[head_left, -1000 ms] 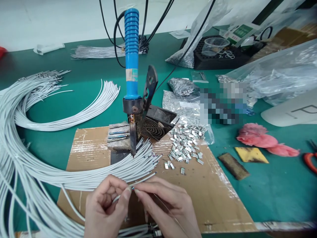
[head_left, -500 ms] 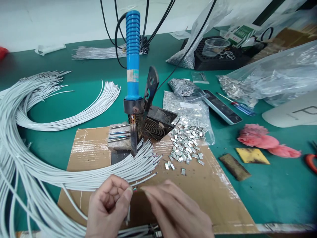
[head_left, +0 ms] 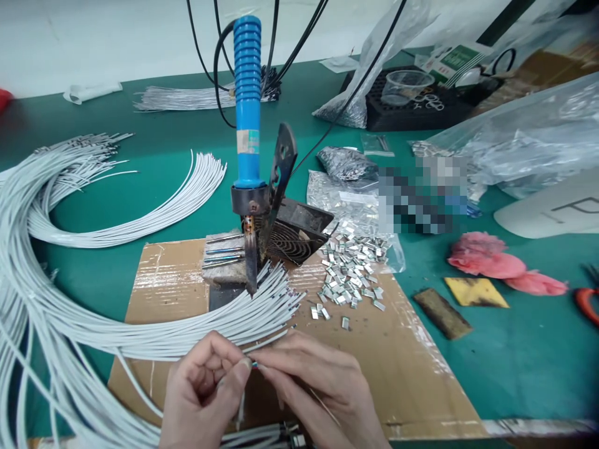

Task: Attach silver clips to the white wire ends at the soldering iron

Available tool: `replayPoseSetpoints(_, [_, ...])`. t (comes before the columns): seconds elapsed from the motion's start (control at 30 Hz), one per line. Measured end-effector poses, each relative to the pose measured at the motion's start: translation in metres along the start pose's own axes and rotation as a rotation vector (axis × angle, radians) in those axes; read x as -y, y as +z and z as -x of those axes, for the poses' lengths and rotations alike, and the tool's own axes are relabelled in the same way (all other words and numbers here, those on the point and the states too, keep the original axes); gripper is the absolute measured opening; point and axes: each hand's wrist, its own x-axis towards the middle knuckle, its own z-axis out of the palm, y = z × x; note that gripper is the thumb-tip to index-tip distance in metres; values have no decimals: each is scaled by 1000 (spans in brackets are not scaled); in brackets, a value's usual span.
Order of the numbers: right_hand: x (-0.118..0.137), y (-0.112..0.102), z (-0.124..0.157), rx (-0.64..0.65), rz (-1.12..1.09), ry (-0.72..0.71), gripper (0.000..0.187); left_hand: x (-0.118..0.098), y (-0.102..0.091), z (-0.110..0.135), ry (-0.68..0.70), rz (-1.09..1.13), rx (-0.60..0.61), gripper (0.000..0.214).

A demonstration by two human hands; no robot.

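Above the near edge of the cardboard, my left hand (head_left: 208,390) is closed in a pinch round the end of a thin white cable (head_left: 241,408). Small coloured wire ends (head_left: 255,365) stick out past its thumb. My right hand (head_left: 322,383) comes in from the other side, thumb and fingertips closed at these wire ends. A thin pale wire (head_left: 322,402) shows between its fingers. Just beyond both hands lies a thick bundle of white cables (head_left: 187,333), its tips pointing right. A blue-handled soldering iron (head_left: 248,106) stands tip down in a holder over these tips.
Small metal connector shells (head_left: 350,274) are heaped on the cardboard (head_left: 407,380). A black fan (head_left: 299,231) sits behind the iron. To the right lie a brown pad (head_left: 442,313), a yellow sponge (head_left: 477,292), pink cloth (head_left: 505,262) and orange-handled pliers (head_left: 587,305). More connectors (head_left: 285,433) lie below my hands.
My right hand has moved left and its fingertips have closed in on the wire ends at my left thumb. A thin wire now shows between its fingers. My left hand has hardly moved.
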Motion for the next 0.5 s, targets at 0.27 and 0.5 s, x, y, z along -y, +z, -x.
replayPoseSetpoints(0.27, [6,-8,-6,76,146,-124,34,0,0,2,-3,-14,-6,31])
replayPoseSetpoints(0.5, [7,-2,2,-121,-154,334,15,2,3,5,68,-46,-85,26])
